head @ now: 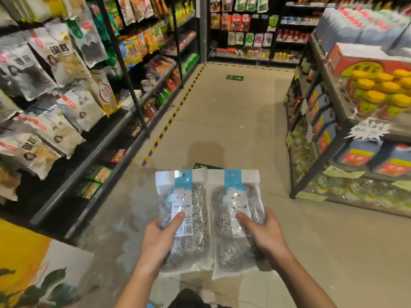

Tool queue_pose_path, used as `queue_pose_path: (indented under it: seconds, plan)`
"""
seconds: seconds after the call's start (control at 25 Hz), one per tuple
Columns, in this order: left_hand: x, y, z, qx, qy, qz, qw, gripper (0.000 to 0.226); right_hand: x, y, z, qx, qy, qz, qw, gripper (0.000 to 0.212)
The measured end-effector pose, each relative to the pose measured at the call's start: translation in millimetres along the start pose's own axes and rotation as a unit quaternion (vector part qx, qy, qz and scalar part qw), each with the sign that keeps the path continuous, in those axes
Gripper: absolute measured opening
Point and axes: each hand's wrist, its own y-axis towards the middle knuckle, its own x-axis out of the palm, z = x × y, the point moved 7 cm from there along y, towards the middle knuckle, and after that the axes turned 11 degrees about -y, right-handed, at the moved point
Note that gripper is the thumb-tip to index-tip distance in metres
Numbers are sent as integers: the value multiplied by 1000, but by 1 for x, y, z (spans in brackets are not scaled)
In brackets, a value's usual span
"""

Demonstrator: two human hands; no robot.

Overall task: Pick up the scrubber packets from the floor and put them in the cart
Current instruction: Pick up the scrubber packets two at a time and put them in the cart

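Observation:
Two clear packets of steel-wool scrubbers with blue-and-white labels are held side by side above the floor. My left hand (159, 237) grips the left scrubber packet (184, 218), thumb on its front label. My right hand (263, 232) grips the right scrubber packet (233, 221) the same way, thumb on the label. The two packets touch or overlap slightly along their inner edges. A dark green packet (208, 166) peeks out on the floor just behind their tops. No cart is in view.
A store aisle of beige floor (222, 121) runs ahead, edged by yellow-black tape (171, 121). Shelves of bagged goods (66, 96) line the left; a rack with jars and boxes (344, 118) stands at the right. More shelving closes the far end.

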Motion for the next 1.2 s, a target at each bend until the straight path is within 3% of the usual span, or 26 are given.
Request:
queue_pose_path:
  seconds: [0.08, 0.28, 0.44, 0.64, 0.72, 0.88, 0.96, 1.0, 1.04, 1.12, 1.2]
  plan:
    - [30, 6, 10, -2, 22, -40, 999, 30, -24, -1, 11, 21, 9, 47, 999, 38]
    - [106, 34, 10, -20, 84, -156, 984, 73, -77, -20, 28, 65, 25, 163, 984, 36]
    - [185, 36, 12, -5, 153, -289, 945, 44, -120, -75, 55, 122, 47, 303, 944, 35]
    - [274, -21, -18, -27, 221, -484, 846, 37, -139, -175, 92, 193, 106, 464, 858, 38]
    - [300, -65, -39, -27, 262, -538, 801, 34, -140, -236, 109, 211, 132, 535, 807, 46]
    - [327, -202, -84, -10, 313, -674, 669, 41, -117, -374, 153, 243, 191, 669, 676, 106]
    - [324, -266, -107, 16, 335, -719, 608, 52, -104, -433, 167, 256, 212, 712, 618, 124]
    - [318, -306, -122, 32, 352, -739, 573, 59, -96, -468, 171, 258, 235, 734, 583, 122]
    - [308, -345, -139, 38, 371, -756, 538, 65, -87, -503, 174, 252, 258, 750, 554, 106]
    - [287, -425, -176, 49, 387, -796, 462, 73, -60, -573, 184, 256, 289, 781, 490, 52]
    - [247, -506, -204, 57, 395, -834, 382, 65, -22, -641, 197, 269, 306, 813, 417, 39]
